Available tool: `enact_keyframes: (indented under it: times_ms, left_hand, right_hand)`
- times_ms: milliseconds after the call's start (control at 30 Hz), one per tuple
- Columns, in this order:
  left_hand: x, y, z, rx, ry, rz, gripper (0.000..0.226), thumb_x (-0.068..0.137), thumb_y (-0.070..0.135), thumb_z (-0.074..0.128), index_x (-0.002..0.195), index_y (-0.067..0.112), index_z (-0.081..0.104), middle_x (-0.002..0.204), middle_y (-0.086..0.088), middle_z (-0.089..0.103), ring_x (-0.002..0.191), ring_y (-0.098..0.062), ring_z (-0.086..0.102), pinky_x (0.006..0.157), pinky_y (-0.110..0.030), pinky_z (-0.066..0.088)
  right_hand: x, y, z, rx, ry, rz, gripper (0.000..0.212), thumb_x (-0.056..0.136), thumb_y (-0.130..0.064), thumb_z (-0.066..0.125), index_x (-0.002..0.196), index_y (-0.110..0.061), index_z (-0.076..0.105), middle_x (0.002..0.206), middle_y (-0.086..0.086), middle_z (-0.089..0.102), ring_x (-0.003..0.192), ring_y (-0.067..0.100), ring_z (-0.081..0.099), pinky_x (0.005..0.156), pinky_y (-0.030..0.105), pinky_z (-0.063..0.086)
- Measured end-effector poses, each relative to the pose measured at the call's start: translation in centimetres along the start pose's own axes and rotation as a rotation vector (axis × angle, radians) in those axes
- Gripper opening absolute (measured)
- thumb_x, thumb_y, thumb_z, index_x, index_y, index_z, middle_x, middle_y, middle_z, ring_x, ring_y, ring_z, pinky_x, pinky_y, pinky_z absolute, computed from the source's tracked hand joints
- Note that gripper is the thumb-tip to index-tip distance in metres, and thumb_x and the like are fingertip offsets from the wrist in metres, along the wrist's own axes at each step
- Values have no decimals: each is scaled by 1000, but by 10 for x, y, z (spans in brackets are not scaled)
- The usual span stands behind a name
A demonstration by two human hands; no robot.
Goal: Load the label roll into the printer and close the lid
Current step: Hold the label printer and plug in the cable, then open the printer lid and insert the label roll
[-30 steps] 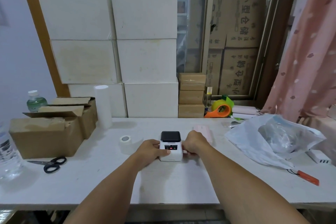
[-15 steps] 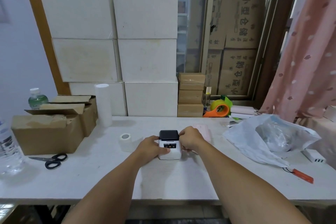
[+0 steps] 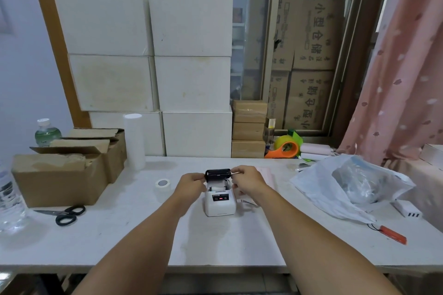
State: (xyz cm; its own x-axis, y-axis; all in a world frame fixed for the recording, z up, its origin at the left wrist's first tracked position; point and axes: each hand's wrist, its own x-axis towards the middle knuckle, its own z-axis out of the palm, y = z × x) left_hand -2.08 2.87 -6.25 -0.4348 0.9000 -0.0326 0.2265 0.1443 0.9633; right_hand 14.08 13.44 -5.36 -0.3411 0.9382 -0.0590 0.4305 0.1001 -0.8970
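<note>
The white table [image 3: 134, 242] carries a small white label printer [image 3: 219, 203] at its middle, a tape roll [image 3: 163, 185] and black scissors [image 3: 63, 214] to the left, open cardboard boxes [image 3: 64, 175], a crumpled plastic bag [image 3: 347, 187], and an orange tape dispenser [image 3: 284, 149].

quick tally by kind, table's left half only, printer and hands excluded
Open cardboard boxes: 2
Water bottles: 2
Scissors: 1
Small tape roll: 1
Tall white roll: 1
Total: 7

Both forearms are showing bare, with no sleeves reaching into view. The left hand [image 3: 190, 184] and the right hand [image 3: 249, 181] are wearing no gloves, rings or watches.
</note>
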Motion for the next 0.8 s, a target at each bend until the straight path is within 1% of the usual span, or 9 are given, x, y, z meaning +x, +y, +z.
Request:
enact_keyframes:
  times_ms: [100,167,267,333,400,500,667,733,800]
  left_hand:
    - [7,0,3,-9,8,23,53,80,-17,47,91,28,73,95,10,70,94,-20,56,80,-28,44]
    - [12,0,4,12,6,41,60,79,-17,44,94,33,73,99,10,71,99,-21,57,79,-26,43]
    - [17,4,7,76,1,73,63,82,-17,41,86,40,66,89,3,55,79,-16,48,66,-22,35]
    - [22,5,8,129,1,82,54,85,-14,43,90,33,67,95,-3,46,76,-18,40,61,-23,29]
    - [28,2,8,158,-12,90,49,82,-13,44,103,22,72,102,-12,51,78,-22,41,61,-25,30]
    - [35,0,9,182,5,86,55,79,-12,45,112,21,73,115,-23,60,79,-24,48,63,-27,35]
    - [42,-1,12,233,52,97,54,80,-11,44,115,18,73,117,-17,60,67,-20,51,57,-25,37]
    - [42,-1,12,250,77,95,51,84,-9,45,120,15,71,119,-15,59,72,-20,54,58,-25,39]
    - [40,-3,11,264,123,73,48,89,-4,46,128,14,66,124,-10,57,90,-21,58,69,-28,44]
  right_hand:
    - [1,0,-1,40,-10,-8,38,93,-4,50,116,-23,74,107,3,75,87,17,69,87,39,60]
    - [3,2,-1,56,-25,-8,43,91,-1,52,121,-22,73,115,-1,73,97,18,69,92,39,60]
    - [9,3,1,47,-35,-22,52,90,2,53,134,-19,69,131,-2,69,117,20,65,105,43,55]
    - [12,4,4,27,-38,-36,54,91,1,54,140,-20,65,141,-2,65,127,21,60,111,45,51]
    - [13,3,5,1,-47,-52,56,92,-1,54,144,-21,61,147,-2,60,132,22,57,114,43,47]
    - [16,3,5,-48,-43,-58,55,94,-5,53,145,-25,60,148,-2,58,130,24,57,105,37,49]
    - [28,6,12,-236,-25,-102,38,93,-16,62,129,-24,70,134,0,67,117,23,64,101,37,53]
    - [30,4,15,-339,0,-118,25,89,-22,65,111,-27,74,116,-2,72,102,22,68,90,38,58]
    - [31,0,17,-421,7,-126,17,86,-21,66,98,-28,76,104,-2,74,95,22,70,80,33,59]
